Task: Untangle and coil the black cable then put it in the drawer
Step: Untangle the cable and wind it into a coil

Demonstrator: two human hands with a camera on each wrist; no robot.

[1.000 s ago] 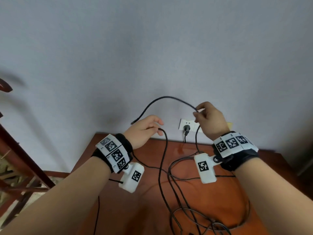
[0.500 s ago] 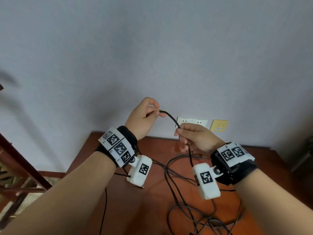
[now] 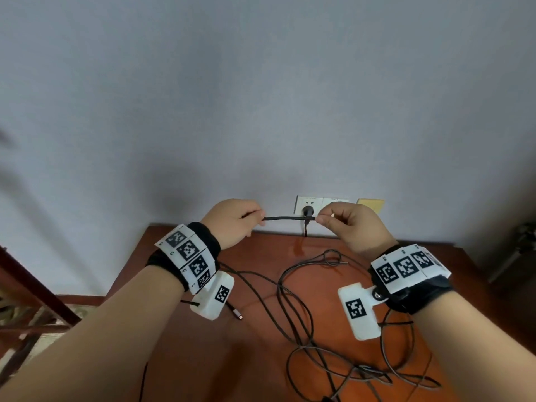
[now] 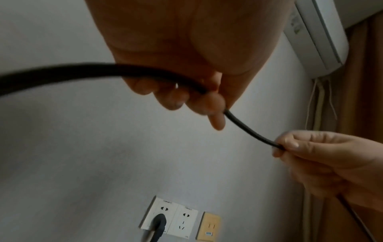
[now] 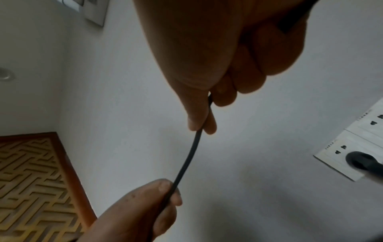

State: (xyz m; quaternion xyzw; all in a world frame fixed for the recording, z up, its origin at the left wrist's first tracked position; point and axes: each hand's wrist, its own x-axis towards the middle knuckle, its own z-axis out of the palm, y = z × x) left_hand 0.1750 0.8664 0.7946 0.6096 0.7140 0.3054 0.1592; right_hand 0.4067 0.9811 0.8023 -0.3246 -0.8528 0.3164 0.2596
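Observation:
A short straight run of the black cable (image 3: 285,218) is stretched level between my two hands, above the back of the wooden table (image 3: 203,358). My left hand (image 3: 259,216) pinches its left end between thumb and fingers; in the left wrist view the black cable (image 4: 246,126) passes out of my left hand (image 4: 213,101). My right hand (image 3: 322,218) pinches the other end, seen close in the right wrist view as my right hand (image 5: 202,129) on the black cable (image 5: 187,161). The rest of the cable lies in tangled loops (image 3: 301,314) on the table. No drawer is in view.
A white double wall socket (image 3: 322,203) with a dark plug (image 3: 308,211) in it sits just behind the hands, a yellow plate (image 3: 371,203) beside it. A small connector end (image 3: 238,315) lies on the table under my left wrist. Dark wooden furniture (image 3: 26,285) stands at left.
Both hands have dropped and moved apart, pulling the held cable section from an arch into a straight level line. The grips on the cable stay.

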